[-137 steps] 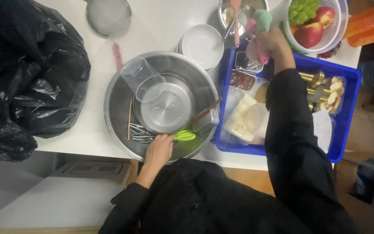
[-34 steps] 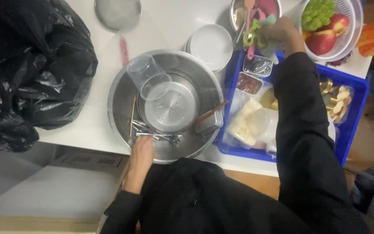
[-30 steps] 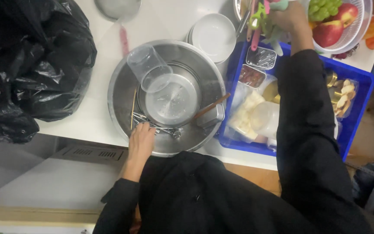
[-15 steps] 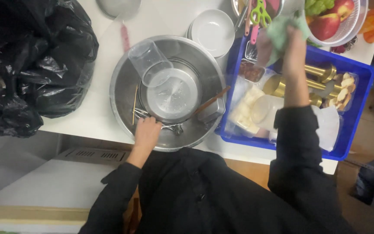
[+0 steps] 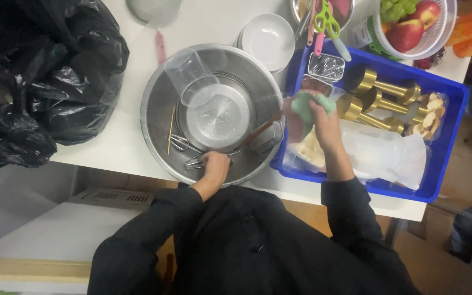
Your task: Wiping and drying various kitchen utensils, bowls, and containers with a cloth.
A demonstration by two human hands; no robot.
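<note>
Since the picture half a second back, the right hand [image 5: 315, 117] has come down from the upper right of the frame, away from the green-handled scissors [image 5: 326, 19], and now sits at the left edge of the blue crate [image 5: 449, 142], right of centre. The left hand [image 5: 214, 166] has stayed at the near rim of the big steel bowl [image 5: 157, 109], low in the middle of the frame.

The right hand's fingers are curled tight around a soft green lump [image 5: 307, 104], perhaps a cloth or sponge; what it is cannot be told. The left hand's fingers are bent down into the bowl, closed on or pressing the metal utensils [image 5: 189, 153] lying there; whether they truly grip them is hidden by the hand itself.

Inside the bowl lie a smaller steel pan [image 5: 219, 117], a clear measuring cup [image 5: 189, 76] tipped on its side, and a wooden stick [image 5: 258, 131]. The bowl stands on the white table [image 5: 110, 147], with a black plastic bag [image 5: 39, 76] at the left.
</note>
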